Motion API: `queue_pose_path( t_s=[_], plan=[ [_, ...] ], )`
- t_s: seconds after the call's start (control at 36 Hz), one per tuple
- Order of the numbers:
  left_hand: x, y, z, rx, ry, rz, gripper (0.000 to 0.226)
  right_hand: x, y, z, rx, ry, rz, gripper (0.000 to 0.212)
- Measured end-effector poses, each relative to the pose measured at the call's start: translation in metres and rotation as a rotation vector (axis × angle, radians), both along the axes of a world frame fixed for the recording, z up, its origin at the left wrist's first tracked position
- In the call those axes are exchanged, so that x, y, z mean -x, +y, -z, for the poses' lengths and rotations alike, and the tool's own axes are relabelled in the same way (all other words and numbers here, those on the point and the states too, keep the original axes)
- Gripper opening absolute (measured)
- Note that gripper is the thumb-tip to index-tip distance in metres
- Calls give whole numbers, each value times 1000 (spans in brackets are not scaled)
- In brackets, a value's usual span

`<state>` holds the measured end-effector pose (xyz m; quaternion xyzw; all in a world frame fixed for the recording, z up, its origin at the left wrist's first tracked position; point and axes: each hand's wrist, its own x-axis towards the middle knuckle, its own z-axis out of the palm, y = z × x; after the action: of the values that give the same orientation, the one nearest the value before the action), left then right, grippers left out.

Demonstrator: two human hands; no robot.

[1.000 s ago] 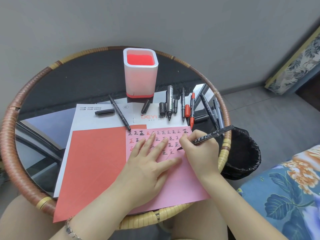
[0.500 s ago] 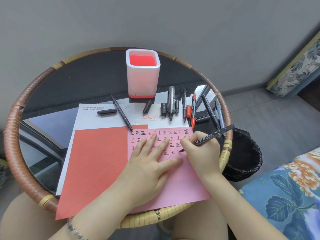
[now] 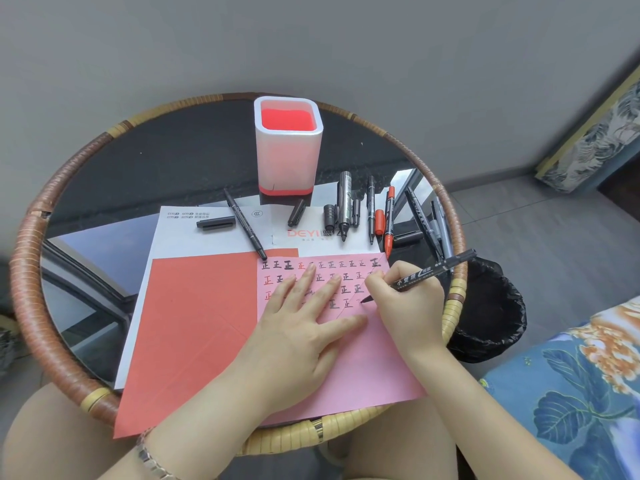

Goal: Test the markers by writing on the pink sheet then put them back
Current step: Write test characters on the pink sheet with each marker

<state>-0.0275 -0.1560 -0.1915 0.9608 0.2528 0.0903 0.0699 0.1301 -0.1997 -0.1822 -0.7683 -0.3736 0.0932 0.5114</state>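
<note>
The pink sheet point(image 3: 370, 368) lies at the table's near right, with rows of written characters along its top. My left hand point(image 3: 301, 327) presses flat on it, fingers spread. My right hand point(image 3: 405, 303) grips a black marker point(image 3: 433, 270), its tip touching the sheet at the end of the fourth row. Several uncapped markers point(image 3: 346, 206) and loose caps point(image 3: 330, 216) lie in a row beyond the sheet. A red marker point(image 3: 389, 220) is among them. One more black marker point(image 3: 244, 228) lies to the left, a cap point(image 3: 216, 223) beside it. A white and red pen holder point(image 3: 288, 147) stands at the back.
A red sheet point(image 3: 194, 327) over white paper point(image 3: 204, 240) covers the table's near left. The round glass table has a rattan rim point(image 3: 31, 244). A black bin point(image 3: 491, 310) stands on the floor to the right. A floral cushion point(image 3: 581, 393) is at the near right.
The marker tip has shifted slightly down and right on the sheet as my right hand writes. My left hand stays pressed in place.
</note>
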Motion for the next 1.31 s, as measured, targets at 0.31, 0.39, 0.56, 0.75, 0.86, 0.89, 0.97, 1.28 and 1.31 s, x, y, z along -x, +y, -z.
queue_pose_path(
  t_s=[0.31,0.39,0.56,0.75,0.86,0.89,0.97,1.28,1.31],
  plan=[
    [0,0,-1,-13,11,-3,41,0,-1,0,0,2,-49,43],
    [0,0,-1,-6,10,-5,41,0,-1,-1,-5,15,-44,43],
    [0,0,0,-5,-5,-7,41,1,-1,0,-5,24,-53,45],
    [0,-1,-1,2,-19,-5,40,0,-2,0,3,-10,5,41],
    [0,0,0,12,-33,-7,40,1,-2,-2,20,-9,16,33],
    [0,0,0,6,-29,-8,40,1,-1,-2,16,1,23,33],
    [0,0,-1,31,-43,-1,39,-3,-1,-1,-46,85,47,40],
    [1,0,-5,59,-9,-1,40,-12,15,-36,-7,32,-291,9],
    [1,0,-5,79,-6,-1,41,-15,21,-42,15,3,-333,19]
  ],
)
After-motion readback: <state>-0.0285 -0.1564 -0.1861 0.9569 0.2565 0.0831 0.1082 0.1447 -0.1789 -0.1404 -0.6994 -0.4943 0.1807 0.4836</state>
